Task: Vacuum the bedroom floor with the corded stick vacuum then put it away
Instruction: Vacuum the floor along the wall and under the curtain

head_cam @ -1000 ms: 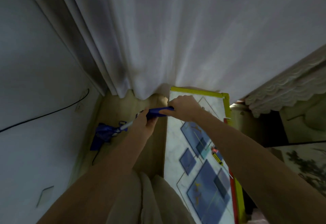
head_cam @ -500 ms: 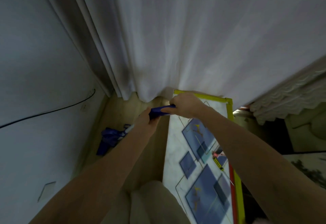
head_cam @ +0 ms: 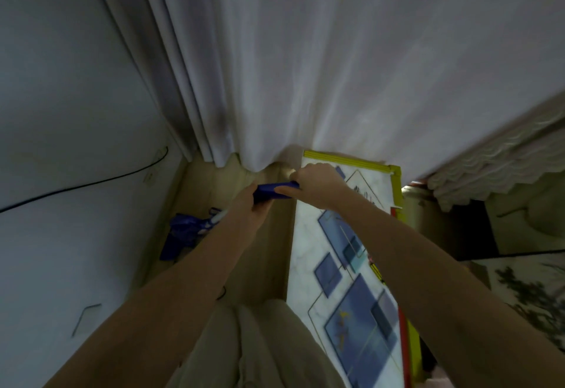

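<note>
The blue stick vacuum runs from its handle (head_cam: 273, 192) down a pale tube to the blue floor head (head_cam: 183, 234), which sits on the wooden floor (head_cam: 214, 185) close to the left wall. My left hand (head_cam: 255, 210) grips the lower part of the handle. My right hand (head_cam: 318, 187) is closed over the handle's top end. The black power cord (head_cam: 91, 184) runs along the left wall. My arms hide most of the tube.
A white curtain (head_cam: 305, 66) hangs straight ahead down to the floor. A patterned mat (head_cam: 345, 259) with blue squares and a yellow border lies to the right. A bed with a lace-edged cover (head_cam: 489, 167) stands at the far right. The white wall (head_cam: 61, 112) bounds the left.
The view has tilted up and shifted slightly, and the vacuum head has stayed by the left wall. Both hands keep their grip on the handle.
</note>
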A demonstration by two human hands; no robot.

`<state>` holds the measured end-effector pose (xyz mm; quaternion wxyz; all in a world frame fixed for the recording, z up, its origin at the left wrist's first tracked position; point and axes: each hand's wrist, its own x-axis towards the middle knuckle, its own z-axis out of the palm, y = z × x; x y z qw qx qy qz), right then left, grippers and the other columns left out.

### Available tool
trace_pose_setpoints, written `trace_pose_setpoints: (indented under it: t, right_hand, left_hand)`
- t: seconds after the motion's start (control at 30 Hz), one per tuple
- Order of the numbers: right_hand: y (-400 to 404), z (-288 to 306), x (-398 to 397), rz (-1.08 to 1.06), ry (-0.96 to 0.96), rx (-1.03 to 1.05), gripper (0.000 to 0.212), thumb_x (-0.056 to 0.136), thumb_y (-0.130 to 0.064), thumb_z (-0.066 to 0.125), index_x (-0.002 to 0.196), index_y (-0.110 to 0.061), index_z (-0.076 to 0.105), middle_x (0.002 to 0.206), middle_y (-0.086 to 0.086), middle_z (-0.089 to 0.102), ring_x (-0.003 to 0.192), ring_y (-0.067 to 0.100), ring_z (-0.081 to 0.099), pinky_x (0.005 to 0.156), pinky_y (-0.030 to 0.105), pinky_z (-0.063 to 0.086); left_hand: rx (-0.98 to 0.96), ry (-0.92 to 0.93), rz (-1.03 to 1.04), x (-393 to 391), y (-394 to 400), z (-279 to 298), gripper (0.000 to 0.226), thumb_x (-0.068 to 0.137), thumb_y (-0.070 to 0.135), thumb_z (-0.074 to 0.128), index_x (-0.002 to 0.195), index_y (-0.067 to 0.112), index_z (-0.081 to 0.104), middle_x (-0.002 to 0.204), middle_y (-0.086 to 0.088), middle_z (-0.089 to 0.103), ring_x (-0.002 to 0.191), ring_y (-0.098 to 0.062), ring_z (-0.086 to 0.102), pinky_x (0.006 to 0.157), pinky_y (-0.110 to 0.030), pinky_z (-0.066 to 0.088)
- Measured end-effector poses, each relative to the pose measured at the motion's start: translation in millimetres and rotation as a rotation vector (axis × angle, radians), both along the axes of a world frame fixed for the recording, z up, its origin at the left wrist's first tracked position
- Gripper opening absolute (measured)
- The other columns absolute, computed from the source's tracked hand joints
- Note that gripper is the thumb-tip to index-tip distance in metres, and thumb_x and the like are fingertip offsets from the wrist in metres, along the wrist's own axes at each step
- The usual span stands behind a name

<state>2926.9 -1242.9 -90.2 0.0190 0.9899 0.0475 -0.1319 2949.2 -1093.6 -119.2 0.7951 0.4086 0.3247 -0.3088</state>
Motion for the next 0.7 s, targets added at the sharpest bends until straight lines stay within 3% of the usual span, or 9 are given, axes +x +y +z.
trace_pose_setpoints:
  t: [0.07,0.2,0.37,0.5,0.7]
  right_hand:
    - [9.9,-6.6,0.3,0.004,0.009,0.013,0.062,0.095,-0.063,0.032,0.079,-0.009,0.059,0.057,-0.001,0.038,0.049,0.013,0.036,0.046,0.026,0.024]
    - [15.7,-7.4,9.5,0.031,-0.023,-0.003,0.06,0.096,-0.063,0.031,0.078,-0.011,0.056,0.056,-0.002,0.037,0.047,0.01,0.033,0.045,0.025,0.021]
    - [-0.7,-14.9,12.9,0.017,-0.026,-0.05,0.064,0.095,-0.064,0.027,0.089,-0.011,0.063,0.057,-0.002,0.037,0.048,0.011,0.033,0.046,0.026,0.02]
    - [-25.3,0.1,25.2,0.012,-0.086,-0.039,0.06,0.094,-0.066,0.03,0.078,-0.014,0.057,0.058,-0.003,0.037,0.06,0.02,0.049,0.053,0.029,0.029]
    - [-64.9,18.4,34.3,-0.022,-0.131,-0.149,0.062,0.093,-0.068,0.026,0.08,-0.016,0.058,0.059,-0.003,0.039,0.063,0.02,0.049,0.059,0.03,0.035]
  left_hand:
    - [-0.094,0.064,0.068,-0.8,6.5,-0.7,0.011,0.103,0.009,0.041,0.095,0.01,0.05,0.083,-0.004,0.048,0.069,-0.01,0.057,0.075,-0.019,0.048]
    - [-0.053,0.102,0.131,10.1,15.5,-10.7,0.017,0.102,0.009,0.042,0.086,0.009,0.049,0.083,-0.011,0.049,0.075,-0.02,0.05,0.097,-0.035,0.04]
    - [-0.116,0.102,0.134,17.5,1.5,-19.8,0.008,0.097,0.004,0.051,0.09,0.006,0.051,0.094,-0.014,0.055,0.083,-0.026,0.056,0.094,-0.041,0.045]
    - [-0.171,0.053,0.11,29.8,-21.5,-11.3,0.007,0.097,0.003,0.05,0.092,0.004,0.053,0.092,-0.015,0.056,0.083,-0.026,0.058,0.094,-0.037,0.045]
    - [-0.2,0.048,0.031,46.0,-61.8,-4.6,0.003,0.094,0.003,0.055,0.097,0.003,0.053,0.099,-0.017,0.058,0.09,-0.029,0.059,0.096,-0.039,0.048]
